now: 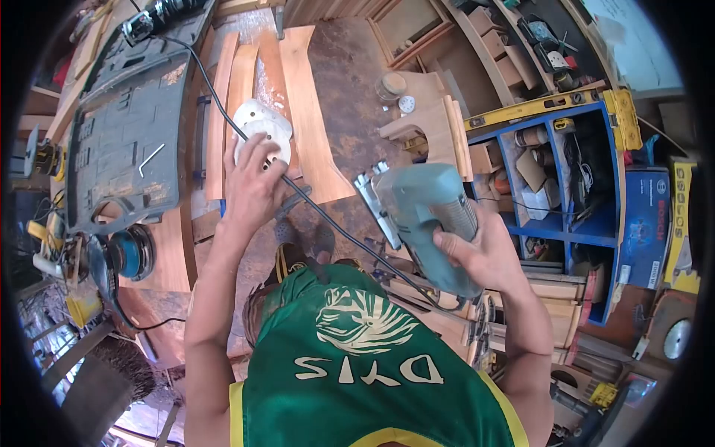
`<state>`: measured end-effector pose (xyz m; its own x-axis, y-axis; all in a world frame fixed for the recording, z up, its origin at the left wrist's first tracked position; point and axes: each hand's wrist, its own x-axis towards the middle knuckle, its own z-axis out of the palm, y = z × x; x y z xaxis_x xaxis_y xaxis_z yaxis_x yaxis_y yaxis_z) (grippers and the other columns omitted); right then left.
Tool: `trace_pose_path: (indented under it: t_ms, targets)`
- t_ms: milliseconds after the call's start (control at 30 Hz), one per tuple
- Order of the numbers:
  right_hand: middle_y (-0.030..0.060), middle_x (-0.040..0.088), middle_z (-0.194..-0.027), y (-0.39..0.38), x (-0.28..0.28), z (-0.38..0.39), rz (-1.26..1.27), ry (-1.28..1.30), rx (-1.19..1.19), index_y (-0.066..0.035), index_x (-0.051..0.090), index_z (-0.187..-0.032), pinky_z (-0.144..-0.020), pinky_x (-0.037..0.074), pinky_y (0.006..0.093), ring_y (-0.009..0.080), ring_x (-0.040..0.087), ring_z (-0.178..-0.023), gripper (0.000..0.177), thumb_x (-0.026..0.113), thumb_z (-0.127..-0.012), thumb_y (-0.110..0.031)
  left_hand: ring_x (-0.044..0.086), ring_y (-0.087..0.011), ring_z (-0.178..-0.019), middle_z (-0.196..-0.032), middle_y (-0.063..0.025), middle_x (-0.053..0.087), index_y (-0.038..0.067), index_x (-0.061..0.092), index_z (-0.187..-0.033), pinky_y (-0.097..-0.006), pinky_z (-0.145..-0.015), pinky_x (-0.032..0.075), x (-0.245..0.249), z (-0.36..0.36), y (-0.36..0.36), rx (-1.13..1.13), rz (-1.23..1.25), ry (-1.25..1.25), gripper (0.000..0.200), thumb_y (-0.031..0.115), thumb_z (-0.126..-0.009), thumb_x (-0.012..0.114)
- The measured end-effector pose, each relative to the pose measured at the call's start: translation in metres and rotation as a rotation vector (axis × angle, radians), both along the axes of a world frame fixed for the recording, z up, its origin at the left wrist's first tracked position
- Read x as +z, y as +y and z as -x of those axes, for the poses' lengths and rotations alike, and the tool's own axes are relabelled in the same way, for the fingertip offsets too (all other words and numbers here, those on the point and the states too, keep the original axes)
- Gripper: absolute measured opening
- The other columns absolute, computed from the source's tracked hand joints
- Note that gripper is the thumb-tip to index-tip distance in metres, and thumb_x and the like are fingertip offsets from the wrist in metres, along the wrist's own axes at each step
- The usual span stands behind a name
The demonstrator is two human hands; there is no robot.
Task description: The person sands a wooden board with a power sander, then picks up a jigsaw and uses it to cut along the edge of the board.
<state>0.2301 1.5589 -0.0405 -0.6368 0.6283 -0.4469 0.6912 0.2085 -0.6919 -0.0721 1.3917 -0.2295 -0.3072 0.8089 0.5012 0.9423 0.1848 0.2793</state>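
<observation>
A grey-green jigsaw (424, 201) is in my right hand (493, 247), with my fingers wrapped round its body. Its metal shoe (381, 212) faces left, and the tool is held up above the floor. My left hand (257, 175) reaches forward with its fingers apart and slightly bent, touching a white plate with holes (261, 119). The plate lies over wooden boards, and my fingers cover part of it. A black cord (328, 218) runs from the jigsaw past my left hand towards the upper left.
An opened tool case (130, 141) with a hex key (152, 159) lies left. A curved board (311, 112) lies ahead. To the right stand a blue shelf unit (618, 223), a yellow spirit level (532, 109) and a curved wooden piece (432, 130). A sander (132, 252) rests at left.
</observation>
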Motion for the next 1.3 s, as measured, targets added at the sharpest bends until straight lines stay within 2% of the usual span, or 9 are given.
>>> trace_pose_path:
  t_ms: [67,233,400,533,700,933,1033,1133,1300]
  targets:
    - [0.0198,0.076,-0.103,-0.007,0.006,0.012,0.028,-0.109,-0.023,0.006,0.066,-0.123,-0.092,0.055,0.0403,0.0236,0.072,-0.095,0.044,0.076,-0.088,-0.018,0.043,-0.0444,-0.146,-0.141,-0.0167,0.059,0.009,0.072,-0.096,-0.0600,-0.121,0.030,-0.007,0.015,0.005,0.068,-0.054,-0.088,0.014,0.013,-0.085,0.079]
    - [0.0161,0.076,-0.098,-0.027,0.008,0.028,0.068,-0.105,-0.077,0.005,0.068,-0.119,-0.086,0.055,0.0387,0.0196,0.070,-0.092,0.040,0.077,-0.086,-0.016,0.036,-0.0522,-0.149,-0.147,-0.0268,0.053,0.005,0.072,-0.109,-0.0605,-0.119,0.035,0.018,0.042,0.011,0.221,-0.286,-0.164,0.022,0.015,-0.091,0.077]
    - [0.0132,0.075,-0.095,-0.036,0.012,0.026,0.051,-0.137,-0.131,0.005,0.069,-0.117,-0.082,0.055,0.0377,0.0193,0.070,-0.087,0.038,0.078,-0.084,-0.012,0.051,-0.0511,-0.136,-0.138,-0.0352,0.056,-0.003,0.066,-0.123,-0.0526,-0.114,0.041,0.060,0.107,0.031,0.487,-0.398,-0.314,0.035,0.028,-0.111,0.056]
    - [0.0089,0.071,-0.082,-0.034,0.009,0.033,0.060,-0.070,-0.099,0.005,0.068,-0.114,-0.063,0.051,0.0321,0.0133,0.064,-0.066,0.036,0.079,-0.086,-0.014,0.059,-0.0481,-0.126,-0.123,-0.0307,0.066,-0.002,0.067,-0.121,-0.0499,-0.106,0.048,0.086,0.108,0.024,0.451,-0.572,-0.346,0.038,0.032,-0.110,0.056]
    - [0.0072,0.068,-0.073,-0.029,0.003,0.037,0.051,-0.004,-0.072,0.005,0.066,-0.109,-0.056,0.049,0.0319,0.0123,0.061,-0.058,0.032,0.079,-0.087,-0.014,0.070,-0.0438,-0.102,-0.107,-0.0223,0.074,0.011,0.076,-0.107,-0.0529,-0.087,0.054,0.098,0.169,-0.046,0.776,0.071,-0.311,0.025,0.034,-0.104,0.064]
    - [0.0061,0.065,-0.070,-0.026,0.009,0.044,0.070,0.000,-0.037,0.006,0.063,-0.104,-0.053,0.047,0.0315,0.0132,0.061,-0.056,0.022,0.073,-0.089,-0.008,0.073,-0.0366,-0.111,-0.112,-0.0142,0.078,0.019,0.079,-0.105,-0.0523,-0.091,0.057,0.085,0.325,-0.045,0.674,0.416,0.122,0.016,0.021,-0.094,0.067]
    - [0.0066,0.065,-0.070,-0.026,0.013,0.052,0.159,0.026,-0.138,0.006,0.063,-0.105,-0.051,0.047,0.0315,0.0138,0.061,-0.055,0.020,0.071,-0.090,-0.005,0.074,-0.0339,-0.112,-0.114,-0.0146,0.078,0.021,0.079,-0.103,-0.0509,-0.093,0.059,0.105,0.387,-0.050,0.728,0.616,0.062,0.016,0.020,-0.093,0.067]
    - [0.0085,0.066,-0.076,-0.028,0.011,0.062,0.227,0.111,-0.276,0.008,0.061,-0.107,-0.049,0.051,0.0323,0.0165,0.063,-0.054,0.022,0.069,-0.090,-0.002,0.073,-0.0354,-0.115,-0.122,-0.0180,0.076,0.013,0.078,-0.117,-0.0499,-0.098,0.058,0.122,0.424,-0.048,0.777,0.807,0.044,0.027,0.020,-0.100,0.059]
    - [0.0104,0.068,-0.081,-0.032,0.003,0.061,0.272,0.130,-0.384,0.009,0.060,-0.113,-0.050,0.054,0.0326,0.0185,0.065,-0.055,0.028,0.071,-0.089,-0.001,0.076,-0.0340,-0.105,-0.112,-0.0193,0.078,0.003,0.078,-0.109,-0.0465,-0.089,0.061,0.128,0.469,-0.033,0.766,0.921,-0.063,0.030,0.025,-0.088,0.077]
